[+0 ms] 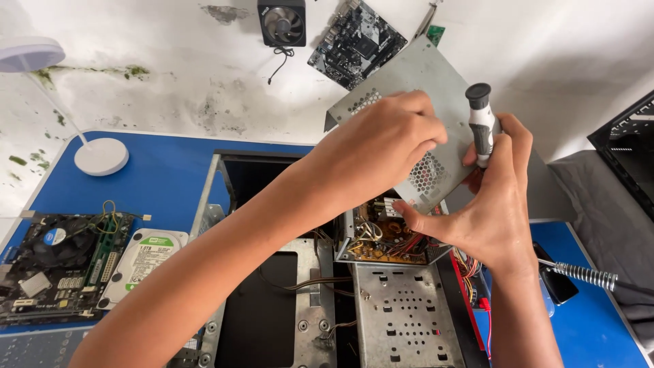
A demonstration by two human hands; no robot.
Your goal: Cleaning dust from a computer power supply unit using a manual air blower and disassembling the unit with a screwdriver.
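My left hand (pixel 381 146) grips the grey metal cover (pixel 422 75) of a power supply and tilts it up off its box. The open power supply (pixel 381 235) shows coils, wires and a circuit board inside. My right hand (pixel 494 204) holds a grey and black screwdriver (pixel 481 123) upright against the cover's right edge, with its thumb under the cover's vented corner. The power supply sits in an open grey computer case (pixel 402 313) lying flat on a blue table (pixel 163 170).
A motherboard (pixel 58 262) and a hard drive (pixel 143 262) lie at the left on the table. A white lamp base (pixel 101 157) stands at the back left. Another motherboard (pixel 357 44) and a fan (pixel 282 24) hang on the wall. A flexible metal arm (pixel 586 276) lies at the right.
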